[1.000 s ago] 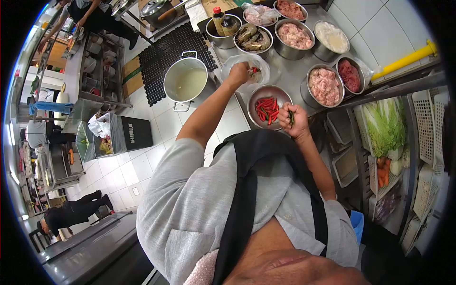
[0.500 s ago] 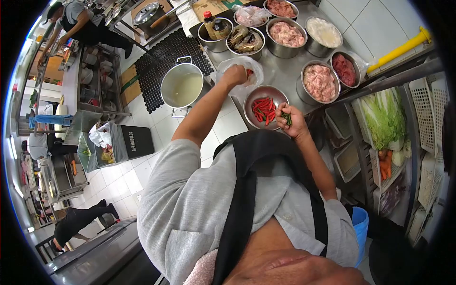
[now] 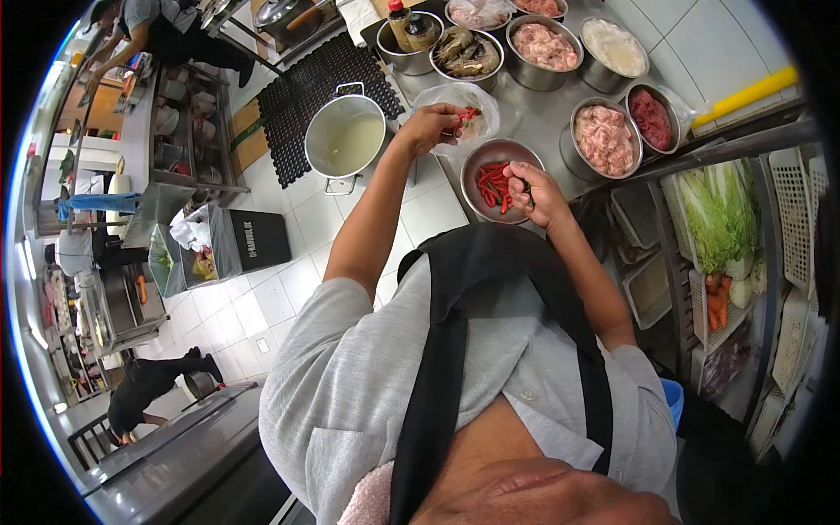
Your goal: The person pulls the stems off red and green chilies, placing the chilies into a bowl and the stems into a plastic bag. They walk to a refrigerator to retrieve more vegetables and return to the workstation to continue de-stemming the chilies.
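Red chili peppers [image 3: 470,114] stick out between the pinched fingers of my left hand [image 3: 429,129], which is over the near-left edge of a clear plastic bag [image 3: 481,118]. A steel bowl [image 3: 466,164] below the bag holds red chilies [image 3: 493,185]. My right hand [image 3: 541,197] is at the bowl's right side, its fingers curled around green chilies [image 3: 527,187], which are partly hidden.
Steel bowls of pink meat [image 3: 604,144], shrimp [image 3: 468,54] and bottles [image 3: 420,33] stand on the metal counter [image 3: 516,114]. A large pot [image 3: 346,140] is to the left. Vegetable crates [image 3: 700,219] line the right. Other people [image 3: 144,389] are farther off.
My left hand has come up out of the bag and now shows red chilies at its fingertips. My right hand has moved slightly further over the bowl. The whole view has shifted a little.
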